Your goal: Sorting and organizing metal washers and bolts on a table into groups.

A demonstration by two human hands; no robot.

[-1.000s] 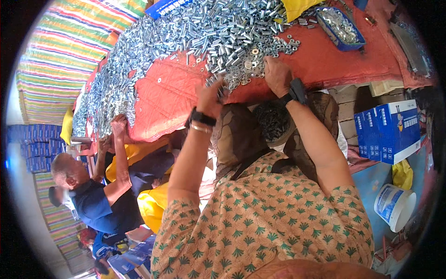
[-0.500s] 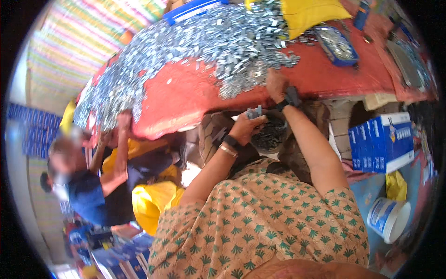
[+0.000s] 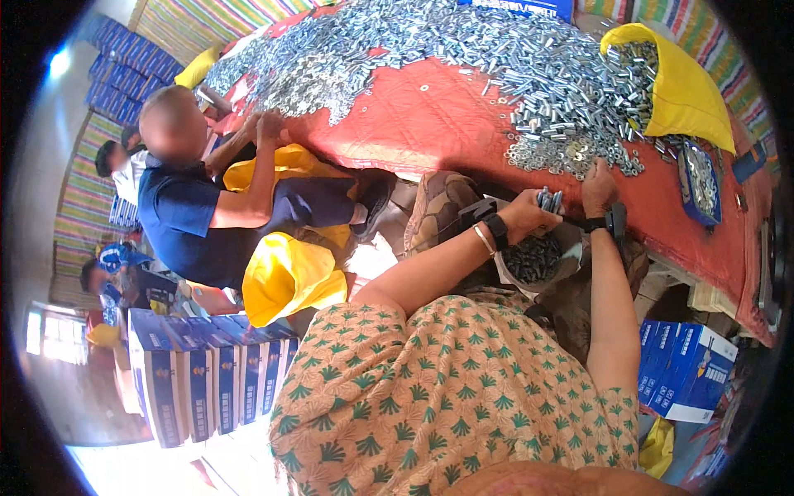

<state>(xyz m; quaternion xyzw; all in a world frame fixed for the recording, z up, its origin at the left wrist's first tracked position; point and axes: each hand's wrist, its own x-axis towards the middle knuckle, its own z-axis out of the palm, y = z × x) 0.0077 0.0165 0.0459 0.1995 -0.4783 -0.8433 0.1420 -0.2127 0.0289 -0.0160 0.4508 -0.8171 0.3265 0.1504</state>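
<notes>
My left hand (image 3: 529, 217) is closed round several short metal cylinders (image 3: 549, 200), their ends sticking up from the fingers. It hovers at the rim of a pale container (image 3: 571, 266) of dark bolts (image 3: 533, 258) in my lap. My right hand (image 3: 599, 190) reaches the near edge of a heap of flat silver washers (image 3: 571, 157) on the red cloth. Its fingers are drawn together on the washers; what they pinch is too small to make out. Behind the washers spreads a large heap of silver metal sleeves (image 3: 538, 74).
A yellow sack (image 3: 691, 91) spills onto the red-covered table (image 3: 413, 107). A blue tray (image 3: 701, 186) of metal parts stands to the right. At left a person (image 3: 194, 194) handles washers, beside an open yellow bag (image 3: 289, 281). Blue boxes (image 3: 194, 380) stand lower left.
The view has swung left, so the table and my hands appear further right. My left hand keeps its metal cylinders, and my right hand stays at the washers.
</notes>
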